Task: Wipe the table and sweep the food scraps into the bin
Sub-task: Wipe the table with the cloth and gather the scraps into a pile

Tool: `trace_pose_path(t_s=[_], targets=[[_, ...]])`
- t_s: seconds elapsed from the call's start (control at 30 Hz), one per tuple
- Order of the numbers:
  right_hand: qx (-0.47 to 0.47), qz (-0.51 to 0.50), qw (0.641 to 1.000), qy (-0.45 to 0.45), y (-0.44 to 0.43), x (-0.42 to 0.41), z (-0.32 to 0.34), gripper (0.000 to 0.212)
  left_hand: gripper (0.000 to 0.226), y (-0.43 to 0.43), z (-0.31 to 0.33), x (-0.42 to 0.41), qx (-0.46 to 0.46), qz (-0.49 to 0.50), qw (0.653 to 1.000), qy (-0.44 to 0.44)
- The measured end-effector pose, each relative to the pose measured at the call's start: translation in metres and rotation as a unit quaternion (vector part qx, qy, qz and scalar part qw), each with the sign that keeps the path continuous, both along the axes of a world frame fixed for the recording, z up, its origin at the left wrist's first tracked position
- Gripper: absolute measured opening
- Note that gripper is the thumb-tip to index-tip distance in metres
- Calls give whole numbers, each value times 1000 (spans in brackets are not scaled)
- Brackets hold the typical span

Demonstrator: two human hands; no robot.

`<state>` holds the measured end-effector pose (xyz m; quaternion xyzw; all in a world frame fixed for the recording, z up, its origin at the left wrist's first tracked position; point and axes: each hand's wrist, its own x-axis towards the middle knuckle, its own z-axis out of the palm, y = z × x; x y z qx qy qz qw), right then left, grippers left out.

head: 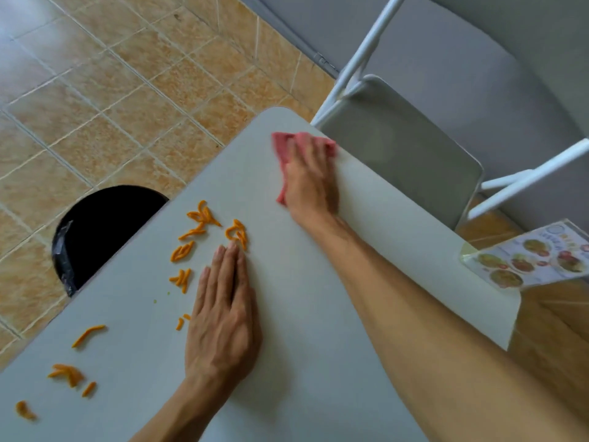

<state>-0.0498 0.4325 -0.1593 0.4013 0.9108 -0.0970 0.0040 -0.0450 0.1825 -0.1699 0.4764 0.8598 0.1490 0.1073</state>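
Observation:
A pale grey table [306, 301] fills the view. My right hand [310, 180] presses flat on a pink cloth [288, 143] near the table's far corner, by its right edge. My left hand [224, 311] lies flat on the table, fingers together, its fingertips touching orange food scraps [197, 232]. More orange scraps [68, 373] lie scattered toward the table's left edge. A black bin [95, 228] with a plastic liner stands on the floor beside the left edge, partly hidden under the table.
A white folding chair [401, 157] with a grey seat stands against the table's right edge. A clear stand holding a food menu card [529, 260] sits at the right. Tan tiled floor [127, 90] lies beyond the table.

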Motion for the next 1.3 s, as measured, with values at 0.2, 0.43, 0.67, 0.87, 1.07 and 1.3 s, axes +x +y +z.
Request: trace_pose_path(t_s=[0.2, 0.43, 0.67, 0.87, 1.07, 1.3], targets=[[-39, 1, 997, 60, -5, 108, 4, 83, 58, 2, 1, 1, 2, 13, 1000, -2], [-15, -134, 989, 66, -97, 194, 2, 86, 59, 1, 3, 2, -10, 22, 1000, -7], [78, -390, 915, 68, -131, 233, -9, 59, 59, 0, 1, 4, -11, 26, 1000, -3], [40, -13, 999, 21, -215, 216, 2, 59, 57, 0, 0, 4, -9, 30, 1000, -3], [61, -375, 925, -18, -281, 249, 4, 60, 57, -2, 2, 3, -1, 34, 999, -6], [15, -8, 1000, 16, -306, 214, 0, 59, 60, -25, 16, -7, -9, -42, 998, -55]])
